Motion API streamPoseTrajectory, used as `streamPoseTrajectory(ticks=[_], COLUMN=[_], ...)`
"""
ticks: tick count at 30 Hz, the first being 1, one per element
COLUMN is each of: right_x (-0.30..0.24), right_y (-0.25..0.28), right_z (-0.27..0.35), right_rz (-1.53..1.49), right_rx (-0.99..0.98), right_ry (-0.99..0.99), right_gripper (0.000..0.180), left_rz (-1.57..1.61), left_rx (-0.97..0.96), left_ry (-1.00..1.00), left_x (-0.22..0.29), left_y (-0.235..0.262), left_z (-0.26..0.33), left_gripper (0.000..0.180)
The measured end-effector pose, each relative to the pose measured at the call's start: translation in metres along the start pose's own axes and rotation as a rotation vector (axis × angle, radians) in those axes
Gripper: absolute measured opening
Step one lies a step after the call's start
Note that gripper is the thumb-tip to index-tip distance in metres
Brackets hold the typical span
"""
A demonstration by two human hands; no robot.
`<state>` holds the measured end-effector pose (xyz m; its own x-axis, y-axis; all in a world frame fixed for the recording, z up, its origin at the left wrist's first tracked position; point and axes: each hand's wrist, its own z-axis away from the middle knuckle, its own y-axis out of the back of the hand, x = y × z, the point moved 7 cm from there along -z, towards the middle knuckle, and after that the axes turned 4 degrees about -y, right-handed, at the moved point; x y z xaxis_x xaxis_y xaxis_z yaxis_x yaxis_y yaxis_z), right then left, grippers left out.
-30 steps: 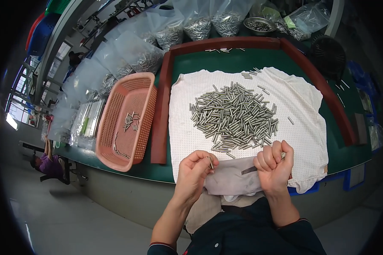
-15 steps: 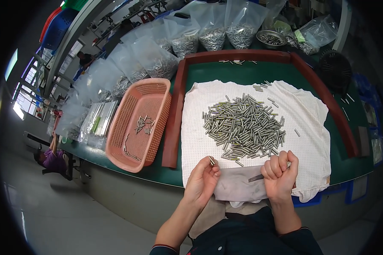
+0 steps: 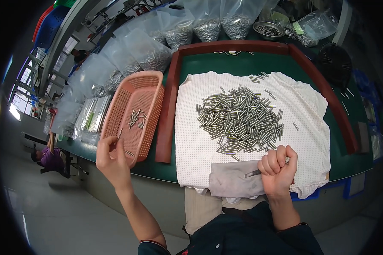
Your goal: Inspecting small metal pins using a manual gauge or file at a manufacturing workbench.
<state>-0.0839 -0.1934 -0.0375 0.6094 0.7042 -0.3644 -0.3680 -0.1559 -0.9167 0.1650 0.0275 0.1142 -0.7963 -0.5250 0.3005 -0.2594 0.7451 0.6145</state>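
Over the near end of a pink plastic basket, my left hand pinches a slim metal pin between thumb and fingertips. Several similar pins lie on the basket's floor. My right hand is a fist around a slim tool with a flat metal blade; the blade points left over a folded greyish cloth, and its other end shows above the thumb. Beyond that cloth, a large heap of metal pins rests on a white dotted cloth.
Dark red rails border the green tabletop at left, back and right. Clear bags of metal parts line the back and left. A round metal bowl stands behind the back rail. A person in purple sits far left.
My left hand has moved left from beside the greyish cloth to over the basket, carrying the pin. My right hand keeps its grip on the tool in nearly the same place.
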Motion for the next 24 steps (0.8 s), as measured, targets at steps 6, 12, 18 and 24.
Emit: streamPoseTrajectory(ticks=[6,12,18,24], right_x=[0.002,0.0,0.001,0.0], right_y=[-0.001,-0.003,-0.001,0.0], right_z=[-0.001,-0.001,-0.001,-0.001], right_rz=[-0.005,-0.002,0.01,0.008], right_rx=[0.002,-0.021,0.0,-0.003], right_ry=[-0.01,0.001,0.002,0.004], right_gripper=[0.039,0.039,0.039,0.039], left_rz=[0.034,0.429,0.429,0.389], left_rx=[-0.08,-0.551,-0.599,-0.558], left_ry=[-0.113,-0.258,-0.278,-0.279], left_x=[0.067,0.114,0.122,0.119], left_y=[-0.018,-0.106,-0.122,-0.132], left_z=[0.016,0.073,0.079,0.067], left_gripper=[0.019,0.014,0.015,0.014])
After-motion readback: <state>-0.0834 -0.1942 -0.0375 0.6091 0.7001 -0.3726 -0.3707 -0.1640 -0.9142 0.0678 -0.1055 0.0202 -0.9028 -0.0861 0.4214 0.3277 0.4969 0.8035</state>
